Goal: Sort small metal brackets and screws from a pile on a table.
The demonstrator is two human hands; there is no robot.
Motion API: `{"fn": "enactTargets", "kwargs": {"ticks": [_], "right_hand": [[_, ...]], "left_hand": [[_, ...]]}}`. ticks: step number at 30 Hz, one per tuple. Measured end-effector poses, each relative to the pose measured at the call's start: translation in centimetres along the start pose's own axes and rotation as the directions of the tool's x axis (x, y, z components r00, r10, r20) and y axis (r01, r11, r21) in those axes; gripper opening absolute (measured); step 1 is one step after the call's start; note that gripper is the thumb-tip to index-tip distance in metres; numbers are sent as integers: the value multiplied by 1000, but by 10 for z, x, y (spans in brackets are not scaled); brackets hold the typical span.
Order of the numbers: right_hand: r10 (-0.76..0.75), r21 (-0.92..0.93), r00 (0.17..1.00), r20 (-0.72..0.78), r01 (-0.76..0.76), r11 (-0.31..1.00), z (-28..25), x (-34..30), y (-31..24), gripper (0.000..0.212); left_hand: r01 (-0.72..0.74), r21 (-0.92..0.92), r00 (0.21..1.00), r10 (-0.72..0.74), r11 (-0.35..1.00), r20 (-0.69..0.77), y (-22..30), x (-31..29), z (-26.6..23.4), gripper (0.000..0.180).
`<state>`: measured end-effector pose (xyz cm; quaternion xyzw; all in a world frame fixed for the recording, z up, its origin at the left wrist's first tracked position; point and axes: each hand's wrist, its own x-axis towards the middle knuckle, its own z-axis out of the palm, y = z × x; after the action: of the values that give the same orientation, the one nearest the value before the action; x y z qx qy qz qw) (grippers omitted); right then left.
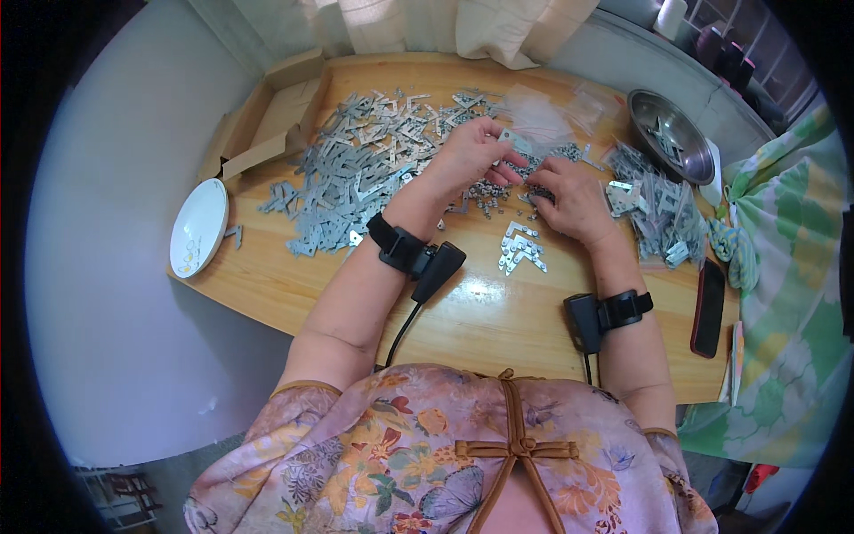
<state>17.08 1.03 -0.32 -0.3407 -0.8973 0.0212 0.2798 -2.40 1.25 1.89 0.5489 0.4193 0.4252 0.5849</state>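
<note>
My left hand (pixel 476 158) is raised over the far middle of the table, its thumb and fingers pinching a flat silver corner bracket (pixel 514 141). Close by on the right, my right hand (pixel 574 198) is bent down with its fingertips together at a pile of small screws (pixel 539 192). Whatever those fingertips grip is too small to make out. Nearer to me lie a few L-shaped corner brackets with small screws (pixel 522 249), set out together. To the left of my hands spreads a large heap of loose brackets (pixel 356 160).
An open cardboard box (pixel 267 120) stands at the back left, with a white bowl (pixel 199 229) at the left edge. Clear plastic bags (pixel 538 116) lie behind my hands. On the right are filled bags (pixel 663 209), a metal bowl (pixel 642 102) and a phone (pixel 708 307).
</note>
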Motion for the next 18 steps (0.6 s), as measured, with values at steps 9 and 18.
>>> {"fn": "enactTargets", "kwargs": {"ticks": [9,18], "right_hand": [[-23,-126,999,23,25,992,6,-1,4,8],[106,78,981,-161,-95,992,13,-2,3,8]], "left_hand": [[30,-47,998,-28,998,59,-13,6,-2,20],[69,-102,997,-67,992,26,-19,6,-1,20]]}}
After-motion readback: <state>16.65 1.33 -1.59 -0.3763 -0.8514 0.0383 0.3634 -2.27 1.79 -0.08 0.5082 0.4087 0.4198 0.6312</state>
